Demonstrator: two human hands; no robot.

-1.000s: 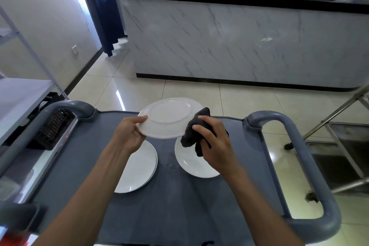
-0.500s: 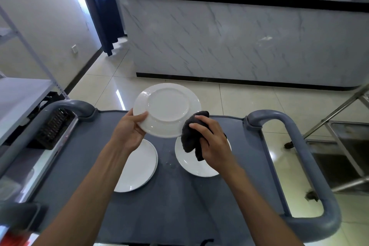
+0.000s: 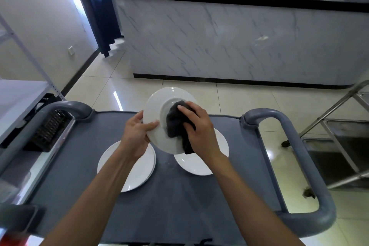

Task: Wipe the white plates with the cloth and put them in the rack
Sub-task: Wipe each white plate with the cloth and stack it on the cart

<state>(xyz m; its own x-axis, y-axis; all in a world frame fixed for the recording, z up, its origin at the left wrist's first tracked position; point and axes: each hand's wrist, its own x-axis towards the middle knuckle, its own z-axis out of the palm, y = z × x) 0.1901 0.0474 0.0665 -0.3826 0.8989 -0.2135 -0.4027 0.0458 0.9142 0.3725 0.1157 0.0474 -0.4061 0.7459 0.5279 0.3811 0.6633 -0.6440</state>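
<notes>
Left hand pinches tilted white plate at its 8 o'clock rim, above cart. Right hand clutches dark cloth, pressing plate's underside centre.

1. Before us stands a grey cart whose flat top is covered in a dark blue-grey surface.
2. Rounded grey handles rise at its sides: one loop on the right and one on the left.
3. On the left part of the top we see a stack of white plates, lying flat; more than one rim shows at its right edge.
4. On the right part lies another white plate, also flat, well apart from the handles and near the stack without touching it.
5. Between them we make out a few small wet spots on the surface.
</notes>
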